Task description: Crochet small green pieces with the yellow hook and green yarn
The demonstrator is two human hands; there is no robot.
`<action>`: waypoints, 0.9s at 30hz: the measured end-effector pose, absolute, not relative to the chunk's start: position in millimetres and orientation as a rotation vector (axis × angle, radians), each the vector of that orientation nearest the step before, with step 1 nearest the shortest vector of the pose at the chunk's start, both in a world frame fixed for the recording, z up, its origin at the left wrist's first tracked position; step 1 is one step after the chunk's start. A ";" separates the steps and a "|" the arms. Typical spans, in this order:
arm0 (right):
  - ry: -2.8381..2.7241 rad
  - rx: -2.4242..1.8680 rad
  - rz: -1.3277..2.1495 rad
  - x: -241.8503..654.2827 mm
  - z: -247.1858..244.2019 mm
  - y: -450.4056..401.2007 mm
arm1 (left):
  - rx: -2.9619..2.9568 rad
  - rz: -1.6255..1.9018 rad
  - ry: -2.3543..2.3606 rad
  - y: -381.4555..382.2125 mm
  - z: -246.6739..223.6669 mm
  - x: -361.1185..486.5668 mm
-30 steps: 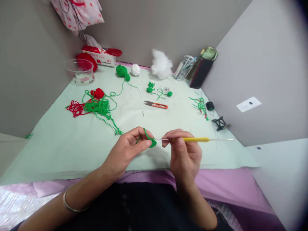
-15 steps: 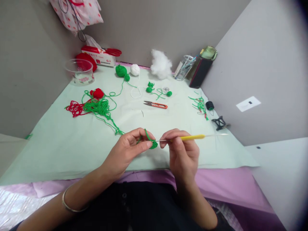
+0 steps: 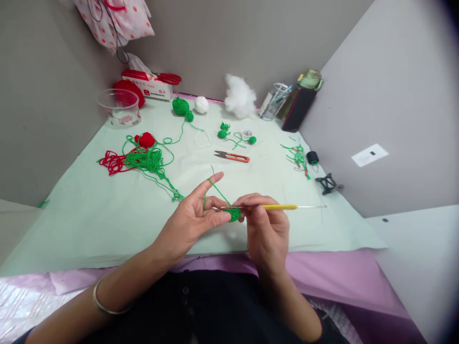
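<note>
Between thumb and fingers, my left hand (image 3: 191, 215) pinches a small green crochet piece (image 3: 234, 214). Its index finger is raised, with a strand of green yarn (image 3: 224, 194) running over it down to the piece. My right hand (image 3: 268, 224) is closed around the yellow handle of a crochet hook (image 3: 278, 207). The hook's thin metal shaft lies across the top of the crochet piece, and its tip is by the left fingers. From my left hand the yarn leads back to a tangled green heap (image 3: 147, 160) on the table.
Thread snips (image 3: 233, 156) lie beyond my hands. Red yarn (image 3: 114, 162) is beside the green heap. Farther back are a green ball (image 3: 180, 106), white stuffing (image 3: 240, 95), a clear tub (image 3: 120, 109) and a pen cup (image 3: 274, 101). Yarn scraps (image 3: 297, 156) lie to the right.
My left index finger has lifted, drawing the yarn up taut. My right hand has shifted slightly left, and the hook now reaches across the crochet piece.
</note>
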State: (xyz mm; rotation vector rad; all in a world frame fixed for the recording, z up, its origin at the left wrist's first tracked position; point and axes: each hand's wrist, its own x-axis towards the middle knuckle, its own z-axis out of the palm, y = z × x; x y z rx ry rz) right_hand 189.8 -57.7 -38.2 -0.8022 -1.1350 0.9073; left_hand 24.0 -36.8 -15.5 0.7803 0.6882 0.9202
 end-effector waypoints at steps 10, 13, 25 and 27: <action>-1.162 -0.881 0.900 193.2 -32.9 -58.8 | 0.868 0.987 0.798 -38.4 -17.5 22.9; -1.290 -0.937 0.774 195.8 -31.6 -64.3 | 0.917 1.017 0.830 -40.4 -17.3 22.8; -1.572 -0.955 0.172 192.5 -40.7 -65.9 | 0.571 0.874 0.692 -38.2 -15.5 25.5; -1.353 -0.911 0.482 192.2 -35.4 -61.9 | 0.567 0.871 0.698 -35.4 -14.6 22.9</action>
